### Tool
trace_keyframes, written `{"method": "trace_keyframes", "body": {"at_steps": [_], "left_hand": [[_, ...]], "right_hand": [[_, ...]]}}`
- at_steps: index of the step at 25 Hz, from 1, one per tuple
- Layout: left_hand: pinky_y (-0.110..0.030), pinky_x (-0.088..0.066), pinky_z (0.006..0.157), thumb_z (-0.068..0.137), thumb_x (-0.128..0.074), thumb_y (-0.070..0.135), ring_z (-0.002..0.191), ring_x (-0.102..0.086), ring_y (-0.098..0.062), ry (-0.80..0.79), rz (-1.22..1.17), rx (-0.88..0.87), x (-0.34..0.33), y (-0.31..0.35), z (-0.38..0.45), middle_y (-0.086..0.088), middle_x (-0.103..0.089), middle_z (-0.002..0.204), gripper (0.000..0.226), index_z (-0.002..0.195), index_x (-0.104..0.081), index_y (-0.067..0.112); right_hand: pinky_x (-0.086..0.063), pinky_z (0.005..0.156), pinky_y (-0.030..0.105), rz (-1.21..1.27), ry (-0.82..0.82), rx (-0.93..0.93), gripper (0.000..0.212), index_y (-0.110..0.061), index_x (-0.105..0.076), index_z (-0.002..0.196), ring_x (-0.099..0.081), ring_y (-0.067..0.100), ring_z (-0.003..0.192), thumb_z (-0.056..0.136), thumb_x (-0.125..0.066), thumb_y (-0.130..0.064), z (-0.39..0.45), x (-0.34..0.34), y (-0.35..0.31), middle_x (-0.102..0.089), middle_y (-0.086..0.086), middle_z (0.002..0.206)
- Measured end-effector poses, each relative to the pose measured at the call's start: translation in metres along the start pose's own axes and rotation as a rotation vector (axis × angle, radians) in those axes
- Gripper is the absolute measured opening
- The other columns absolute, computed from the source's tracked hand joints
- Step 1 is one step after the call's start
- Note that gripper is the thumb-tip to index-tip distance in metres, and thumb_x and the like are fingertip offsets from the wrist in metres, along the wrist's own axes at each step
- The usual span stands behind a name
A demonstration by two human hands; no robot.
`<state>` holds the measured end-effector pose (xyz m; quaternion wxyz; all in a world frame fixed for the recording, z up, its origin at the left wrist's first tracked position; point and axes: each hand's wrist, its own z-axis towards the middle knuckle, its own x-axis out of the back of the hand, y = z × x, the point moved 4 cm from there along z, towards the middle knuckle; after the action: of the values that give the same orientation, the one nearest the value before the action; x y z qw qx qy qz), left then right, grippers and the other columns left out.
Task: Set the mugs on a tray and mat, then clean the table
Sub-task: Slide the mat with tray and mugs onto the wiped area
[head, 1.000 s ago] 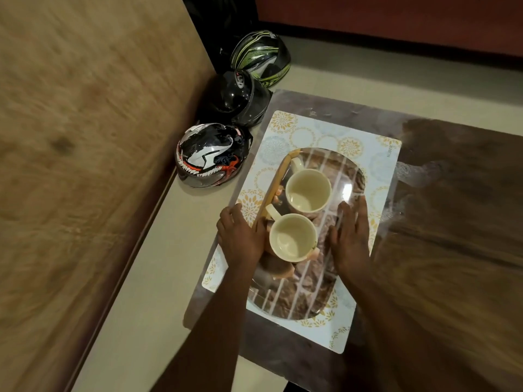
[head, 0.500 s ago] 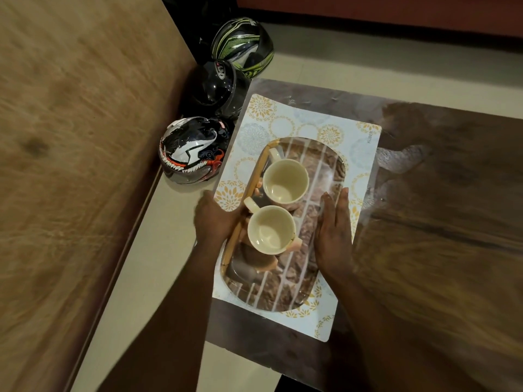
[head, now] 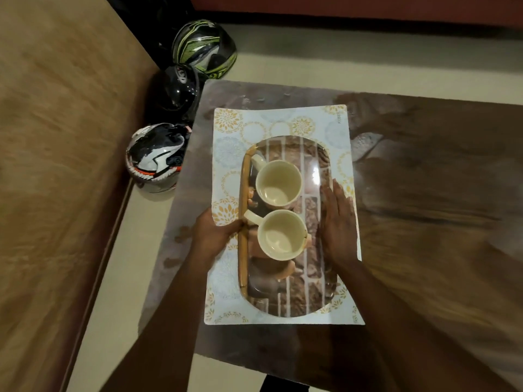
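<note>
Tray (head: 311, 222) and mat (head: 283, 123) have turned squarer on the counter (head: 424, 165).
Left hand (head: 215, 233) clamps the tray's rim; right hand (head: 338, 222) lies flat, fingers together, beside two mugs (head: 278, 185).

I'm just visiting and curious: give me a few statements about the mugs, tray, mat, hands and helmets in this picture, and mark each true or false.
1. Two cream mugs, the far mug and the near mug, stand on the tray. True.
2. Both mugs are full of coffee. False: both look empty.
3. The tray lies on a flowered mat. True.
4. The left hand is lifting a mug by its handle. False: it is at the tray's left edge.
5. The right hand lies flat with fingers straight, along the tray's right side. True.
6. The helmets sit on the table. False: they are on the floor beside it.
</note>
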<state>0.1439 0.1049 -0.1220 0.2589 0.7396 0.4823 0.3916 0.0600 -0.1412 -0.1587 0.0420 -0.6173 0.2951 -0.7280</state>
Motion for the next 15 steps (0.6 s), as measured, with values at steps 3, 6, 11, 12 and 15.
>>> {"method": "trace_keyframes", "body": {"at_steps": [3, 6, 11, 12, 15], "left_hand": [[-0.029, -0.058, 0.076, 0.070, -0.087, 0.014, 0.090, -0.071, -0.010, -0.014, 0.087, -0.039, -0.046, 0.012, -0.007, 0.005, -0.074, 0.100, 0.045, 0.110, -0.068, 0.019], [-0.045, -0.058, 0.085, 0.063, -0.088, 0.023, 0.093, -0.071, -0.018, -0.067, 0.165, -0.072, -0.104, 0.027, -0.020, 0.000, -0.075, 0.104, 0.049, 0.108, -0.069, 0.020], [-0.027, -0.055, 0.076, 0.070, -0.085, 0.019, 0.092, -0.069, -0.013, -0.164, 0.229, -0.157, -0.223, 0.047, -0.069, 0.008, -0.072, 0.101, 0.045, 0.111, -0.068, 0.021], [-0.024, -0.054, 0.076, 0.071, -0.085, 0.021, 0.093, -0.069, -0.012, -0.177, 0.205, -0.151, -0.236, 0.048, -0.075, 0.009, -0.071, 0.101, 0.044, 0.111, -0.066, 0.021], [-0.038, -0.055, 0.090, 0.071, -0.084, 0.028, 0.104, -0.068, -0.019, -0.249, 0.190, -0.141, -0.314, 0.053, -0.107, 0.002, -0.070, 0.113, 0.050, 0.115, -0.063, 0.019]], "right_hand": [[-0.015, 0.116, 0.042, 0.021, 0.019, -0.074, 0.057, -0.006, -0.035, 0.143, -0.027, 0.031, 0.140, 0.088, -0.037, 0.009, -0.005, 0.024, 0.046, -0.032, 0.019, 0.150], [-0.019, 0.115, 0.046, 0.081, 0.063, -0.177, 0.047, -0.003, -0.037, 0.142, -0.029, 0.033, 0.139, 0.096, -0.028, -0.009, -0.021, 0.061, 0.095, -0.035, 0.021, 0.148], [-0.013, 0.115, 0.038, 0.037, 0.092, -0.226, 0.056, -0.002, -0.036, 0.142, -0.028, 0.030, 0.139, 0.099, -0.016, -0.031, -0.052, 0.122, 0.202, -0.035, 0.021, 0.148], [-0.010, 0.115, 0.033, 0.022, 0.080, -0.221, 0.052, -0.004, -0.035, 0.142, -0.028, 0.029, 0.138, 0.098, -0.019, -0.025, -0.054, 0.125, 0.216, -0.035, 0.020, 0.148], [-0.010, 0.113, 0.031, -0.006, 0.100, -0.298, 0.049, -0.004, -0.038, 0.141, -0.029, 0.030, 0.137, 0.096, -0.025, -0.017, -0.076, 0.169, 0.289, -0.035, 0.020, 0.148]]}}
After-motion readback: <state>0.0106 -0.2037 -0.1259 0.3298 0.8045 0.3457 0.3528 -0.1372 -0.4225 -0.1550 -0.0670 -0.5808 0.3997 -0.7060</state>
